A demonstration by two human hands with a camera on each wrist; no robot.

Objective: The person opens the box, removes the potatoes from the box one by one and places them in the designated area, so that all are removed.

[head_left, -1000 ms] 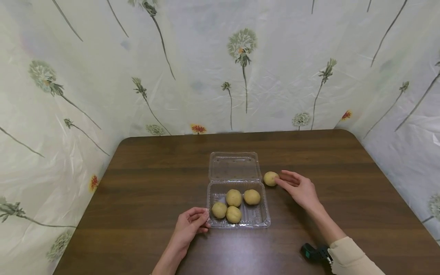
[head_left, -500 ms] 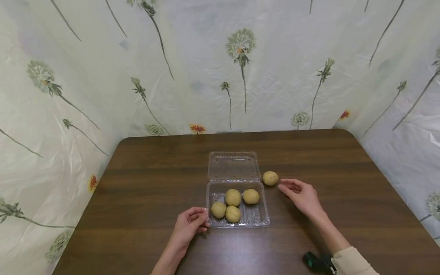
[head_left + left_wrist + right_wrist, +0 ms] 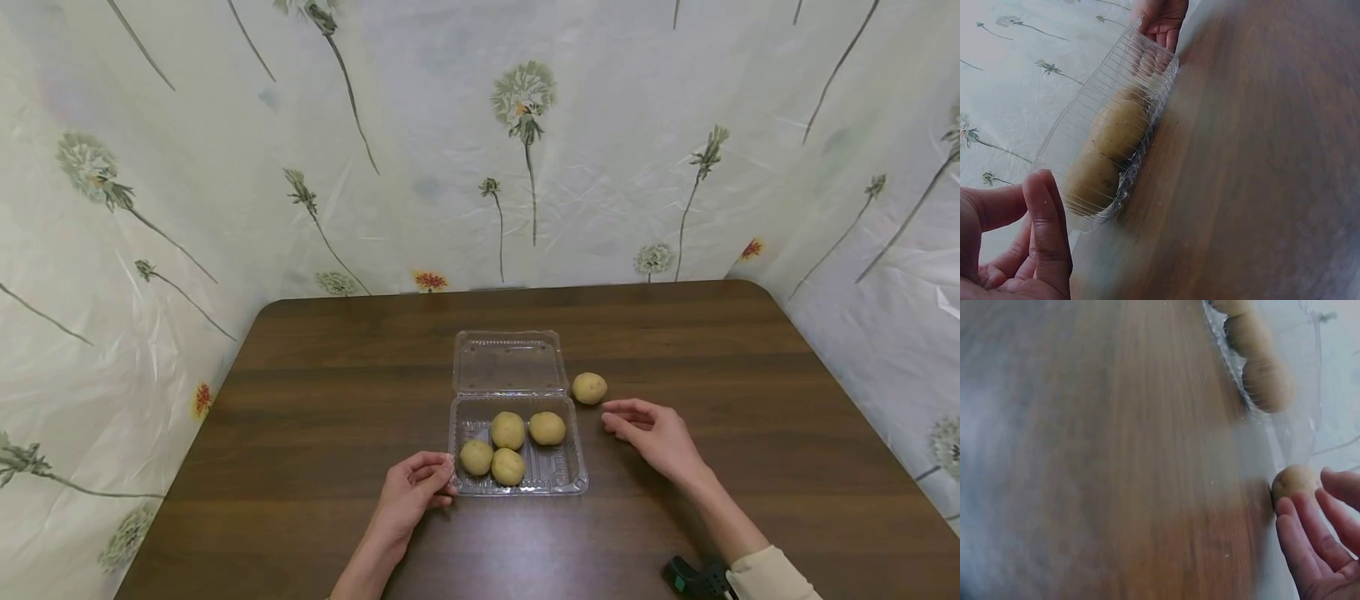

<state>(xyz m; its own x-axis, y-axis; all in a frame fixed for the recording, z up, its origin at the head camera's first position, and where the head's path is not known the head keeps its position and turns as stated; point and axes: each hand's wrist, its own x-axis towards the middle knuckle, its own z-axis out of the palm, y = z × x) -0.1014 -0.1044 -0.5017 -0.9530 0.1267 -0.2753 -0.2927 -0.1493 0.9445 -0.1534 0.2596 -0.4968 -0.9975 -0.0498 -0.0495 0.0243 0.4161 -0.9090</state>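
Observation:
A clear plastic clamshell container (image 3: 558, 479) lies with its lid (image 3: 510, 362) folded back. Inside sit several potatoes (image 3: 507, 430), also visible through the ribbed wall in the left wrist view. At the near left corner my left hand (image 3: 411, 492) pinches the container's rim between thumb and fingers. One loose potato (image 3: 589, 388) rests on the table, just right of the hinge. Close to its near right side is my right hand (image 3: 656, 437), fingers loosely bent and holding nothing. From the right wrist, the fingertips (image 3: 1302, 499) overlap that potato in view.
Everything rests on a dark brown wooden table (image 3: 337, 375) with rounded far corners. A black device with a green mark (image 3: 690, 577) lies beside the right sleeve (image 3: 772, 575). Behind and at both sides hangs a flower-print sheet (image 3: 420, 125).
My right hand has drawn away from the loose potato, shifting slightly toward me. The potato stays beside the container. My left hand keeps its grip on the rim.

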